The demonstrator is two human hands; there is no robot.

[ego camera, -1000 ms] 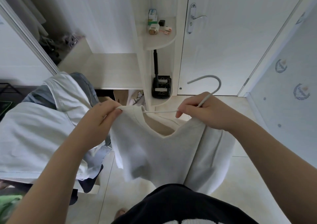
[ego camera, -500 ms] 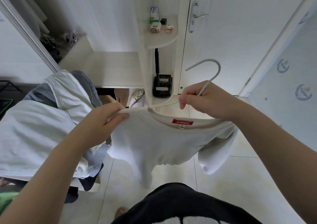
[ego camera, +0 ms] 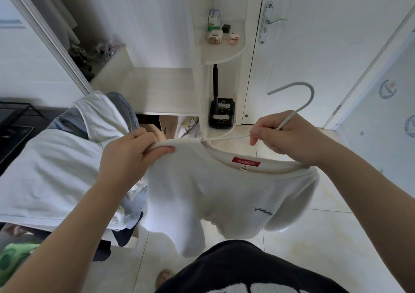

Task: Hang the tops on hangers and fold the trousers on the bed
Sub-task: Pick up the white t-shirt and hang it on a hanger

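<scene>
A white T-shirt (ego camera: 220, 194) with a red neck label hangs in front of me on a white hanger (ego camera: 303, 95). The hanger's bar runs into the neck opening and its hook sticks up to the right. My left hand (ego camera: 132, 155) pinches the shirt's left shoulder over the hanger's end. My right hand (ego camera: 285, 135) grips the hanger's neck just below the hook. The hanger's right arm is hidden inside the shirt.
A heap of white and blue-grey clothes (ego camera: 58, 162) lies at the left on a bed edge. Ahead stand a white wardrobe shelf (ego camera: 161, 90), a corner shelf (ego camera: 222, 48) with small items, and a closed white door (ego camera: 314, 34). Pale floor tiles (ego camera: 314, 259) lie below.
The shirt has spread out on the hanger from a bunched state; its neck label and chest logo now show. The hanger hook rose, then settled slightly lower.
</scene>
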